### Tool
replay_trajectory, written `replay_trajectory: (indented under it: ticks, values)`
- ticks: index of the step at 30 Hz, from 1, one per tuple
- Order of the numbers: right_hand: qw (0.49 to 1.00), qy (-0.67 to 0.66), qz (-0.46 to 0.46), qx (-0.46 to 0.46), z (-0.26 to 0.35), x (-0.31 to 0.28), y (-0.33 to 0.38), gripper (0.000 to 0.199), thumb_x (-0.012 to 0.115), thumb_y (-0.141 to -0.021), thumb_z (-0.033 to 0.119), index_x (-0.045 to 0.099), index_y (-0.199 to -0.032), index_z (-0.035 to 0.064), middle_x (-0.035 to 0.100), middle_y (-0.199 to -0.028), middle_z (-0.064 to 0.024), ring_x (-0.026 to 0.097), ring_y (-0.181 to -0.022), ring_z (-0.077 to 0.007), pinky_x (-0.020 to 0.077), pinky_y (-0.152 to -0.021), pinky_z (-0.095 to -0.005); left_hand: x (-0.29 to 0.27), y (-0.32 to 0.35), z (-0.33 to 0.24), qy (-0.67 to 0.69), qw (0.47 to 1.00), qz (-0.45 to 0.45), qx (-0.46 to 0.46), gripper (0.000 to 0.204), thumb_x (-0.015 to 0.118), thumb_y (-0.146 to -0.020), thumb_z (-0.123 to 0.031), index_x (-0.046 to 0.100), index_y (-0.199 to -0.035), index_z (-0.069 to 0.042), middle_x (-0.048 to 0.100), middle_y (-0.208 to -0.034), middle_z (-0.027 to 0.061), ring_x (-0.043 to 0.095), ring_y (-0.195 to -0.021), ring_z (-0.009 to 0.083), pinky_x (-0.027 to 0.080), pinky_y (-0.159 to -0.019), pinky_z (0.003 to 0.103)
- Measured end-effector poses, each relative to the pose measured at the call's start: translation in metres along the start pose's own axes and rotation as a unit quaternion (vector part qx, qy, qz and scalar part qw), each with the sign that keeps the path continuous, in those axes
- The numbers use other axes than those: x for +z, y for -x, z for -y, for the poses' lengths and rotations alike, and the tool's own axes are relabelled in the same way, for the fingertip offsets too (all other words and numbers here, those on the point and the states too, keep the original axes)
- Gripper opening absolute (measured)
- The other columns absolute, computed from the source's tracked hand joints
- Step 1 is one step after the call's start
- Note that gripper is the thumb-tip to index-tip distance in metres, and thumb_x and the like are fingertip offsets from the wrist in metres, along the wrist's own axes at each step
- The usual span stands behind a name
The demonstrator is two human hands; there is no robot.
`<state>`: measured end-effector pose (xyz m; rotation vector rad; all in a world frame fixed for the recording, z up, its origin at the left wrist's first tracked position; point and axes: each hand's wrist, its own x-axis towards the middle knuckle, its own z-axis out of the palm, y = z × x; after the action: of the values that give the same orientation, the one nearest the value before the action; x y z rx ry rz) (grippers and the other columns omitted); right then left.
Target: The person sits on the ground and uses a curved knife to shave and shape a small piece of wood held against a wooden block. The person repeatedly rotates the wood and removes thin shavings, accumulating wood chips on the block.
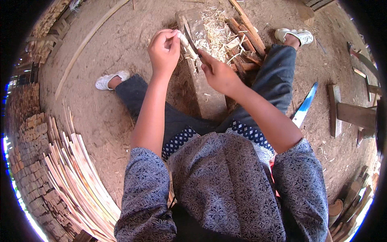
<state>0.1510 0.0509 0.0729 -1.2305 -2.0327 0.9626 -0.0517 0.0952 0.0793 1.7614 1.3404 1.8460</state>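
Note:
Between my two hands is a short pale whittled stick, tilted over a wooden plank. My left hand pinches its upper end between thumb and fingertips. In my right hand is a knife, its handle mostly hidden by my fingers. The knife's dark narrow blade points away from me and lies along the right side of the stick. Below both hands runs the worn plank, between my spread legs.
Pale wood shavings heap on the plank's far right. Beside them lie reddish-brown wood pieces. A blue-and-white saw blade rests right of my leg. Long split strips lie at left near stacked wood. A wooden stand is far right.

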Motion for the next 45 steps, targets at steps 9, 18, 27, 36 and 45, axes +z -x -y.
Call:
replay_trajectory:
  ticks: [9, 18, 27, 36, 45]
  values:
    - [0.995, 0.062, 0.047, 0.058, 0.007, 0.001, 0.004, 0.052, 0.057, -0.099, 0.022, 0.050, -0.151, 0.0187, 0.071, -0.086, -0.0259, 0.070, -0.078, -0.0450, 0.0577, -0.076, -0.0540, -0.002, 0.001, -0.001, -0.024, 0.999, 0.022, 0.006, 0.008, 0.072, -0.091, 0.004, 0.068, -0.098, 0.005, 0.069, -0.106, 0.0135, 0.071, -0.093, 0.0182, 0.061, -0.076, 0.028]
    - [0.997, 0.044, 0.038, 0.043, 0.011, -0.004, 0.006, 0.051, 0.057, -0.102, 0.017, 0.047, -0.153, 0.0140, 0.070, -0.103, -0.0285, 0.070, -0.096, -0.0444, 0.0556, -0.086, -0.0491, 0.002, 0.000, -0.006, -0.020, 1.000, 0.013, 0.015, 0.008, 0.073, -0.090, 0.003, 0.070, -0.098, 0.004, 0.070, -0.104, 0.0131, 0.072, -0.089, 0.0173, 0.061, -0.072, 0.027]
    - [0.992, 0.085, 0.061, 0.068, 0.006, -0.010, -0.006, 0.051, 0.056, -0.102, 0.018, 0.049, -0.152, 0.0178, 0.071, -0.103, -0.0276, 0.072, -0.090, -0.0415, 0.0562, -0.079, -0.0473, 0.005, -0.001, -0.006, -0.038, 0.999, 0.011, 0.023, 0.007, 0.074, -0.090, 0.003, 0.070, -0.096, 0.004, 0.070, -0.103, 0.0135, 0.072, -0.086, 0.0183, 0.061, -0.072, 0.028]
    - [0.976, 0.162, 0.126, 0.074, -0.047, 0.009, 0.000, 0.052, 0.054, -0.102, 0.020, 0.045, -0.153, 0.0175, 0.071, -0.099, -0.0273, 0.071, -0.091, -0.0436, 0.0551, -0.083, -0.0513, 0.005, -0.002, -0.009, -0.044, 0.999, 0.005, 0.018, 0.008, 0.072, -0.089, 0.005, 0.069, -0.096, 0.004, 0.071, -0.104, 0.0142, 0.073, -0.088, 0.0196, 0.062, -0.074, 0.029]
    - [0.990, -0.102, -0.033, 0.090, 0.022, -0.020, 0.005, 0.050, 0.056, -0.104, 0.027, 0.048, -0.152, 0.0154, 0.071, -0.103, -0.0268, 0.073, -0.093, -0.0390, 0.0554, -0.084, -0.0448, -0.017, 0.004, 0.001, 0.014, 0.998, 0.056, -0.021, 0.009, 0.067, -0.094, 0.008, 0.066, -0.102, 0.005, 0.068, -0.113, 0.0145, 0.070, -0.102, 0.0189, 0.061, -0.086, 0.030]
